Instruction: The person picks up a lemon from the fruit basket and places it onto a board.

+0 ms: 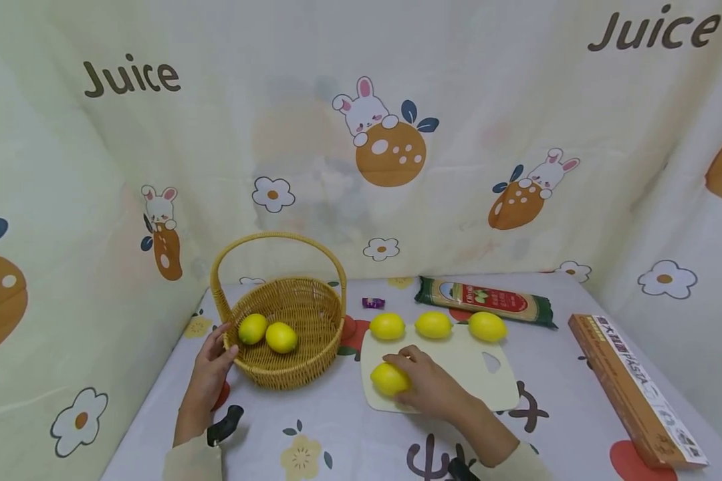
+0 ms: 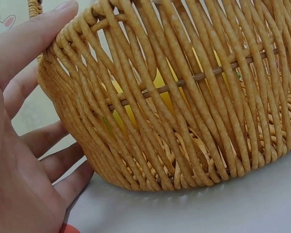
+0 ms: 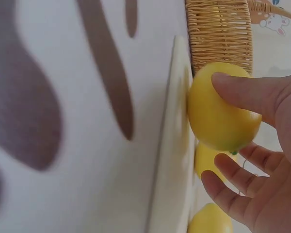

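A wicker basket with a tall handle stands on the table at the left, holding two lemons. My left hand holds its left side, the thumb at the rim and the other fingers along the outer wall. To the right lies a cream cutting board. Over its near left part, my right hand grips a lemon between thumb and fingers; whether the lemon touches the board is unclear. Three more lemons line the board's far edge.
Behind the lemons lies a green-ended pasta packet. A long orange-and-white pasta box rests at the right side of the table. Between basket and packet sits a small purple wrapped item. A printed curtain hangs behind the table.
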The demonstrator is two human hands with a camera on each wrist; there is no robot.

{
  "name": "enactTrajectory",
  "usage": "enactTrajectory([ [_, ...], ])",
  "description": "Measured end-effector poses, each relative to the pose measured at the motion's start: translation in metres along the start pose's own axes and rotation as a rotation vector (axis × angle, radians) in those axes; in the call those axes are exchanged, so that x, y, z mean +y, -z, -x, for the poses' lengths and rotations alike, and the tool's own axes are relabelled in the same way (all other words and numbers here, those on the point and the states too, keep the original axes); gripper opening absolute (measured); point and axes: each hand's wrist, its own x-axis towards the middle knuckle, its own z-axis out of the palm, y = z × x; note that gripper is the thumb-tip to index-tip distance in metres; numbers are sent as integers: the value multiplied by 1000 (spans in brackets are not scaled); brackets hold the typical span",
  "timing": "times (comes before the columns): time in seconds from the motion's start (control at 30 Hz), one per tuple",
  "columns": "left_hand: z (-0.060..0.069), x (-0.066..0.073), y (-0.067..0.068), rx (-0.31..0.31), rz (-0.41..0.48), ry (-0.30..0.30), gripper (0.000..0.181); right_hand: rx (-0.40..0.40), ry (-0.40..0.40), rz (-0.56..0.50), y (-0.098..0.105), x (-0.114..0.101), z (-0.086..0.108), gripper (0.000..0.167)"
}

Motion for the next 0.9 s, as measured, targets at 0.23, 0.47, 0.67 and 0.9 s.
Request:
enactTrajectory([
  [0.23, 2, 1, 2, 6, -19, 12, 64, -32, -5, 23, 4, -1, -10, 58],
  [0.47, -1, 3, 1, 5, -24, 10, 63, -15, 61, 58, 8, -4, -18, 56],
  [0.67, -5, 4, -1, -2, -31, -7, 65, 0, 116, 77, 17, -18, -26, 56],
  [0.9, -3, 1, 0, 20, -9, 10, 65, -40, 153, 111, 22, -46, -45, 53],
])
